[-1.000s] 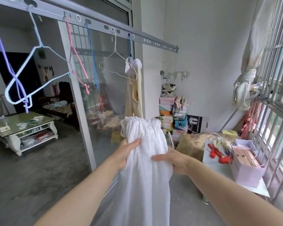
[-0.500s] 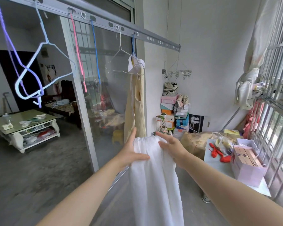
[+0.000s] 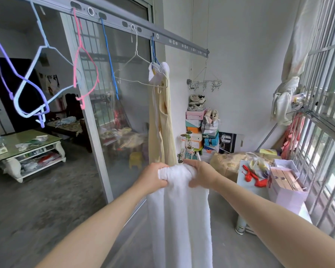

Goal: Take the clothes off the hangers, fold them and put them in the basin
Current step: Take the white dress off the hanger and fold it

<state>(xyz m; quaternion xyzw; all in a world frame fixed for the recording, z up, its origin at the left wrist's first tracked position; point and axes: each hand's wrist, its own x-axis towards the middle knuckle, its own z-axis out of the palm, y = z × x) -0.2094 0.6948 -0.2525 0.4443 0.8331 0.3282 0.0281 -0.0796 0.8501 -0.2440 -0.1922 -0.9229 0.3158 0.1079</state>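
Fingers of left hand (image 3: 153, 178) curl over the bunched top of the white cloth (image 3: 180, 219), with the tips buried in the folds. Right hand (image 3: 203, 176) pinches the same bunch, thumb under and fingers over, their tips hidden behind it. The cloth hangs straight down between both forearms, near centre, and its lower end is cut off at the frame bottom. Just beyond the hands a cream garment (image 3: 167, 120) hangs on a white hanger (image 3: 136, 81) from the rail (image 3: 112, 18), its hem hidden behind the hands. Bare hangers (image 3: 74, 70) sit further left along the rail, the purple one cut off at the left edge. The room behind the glass is blurred.
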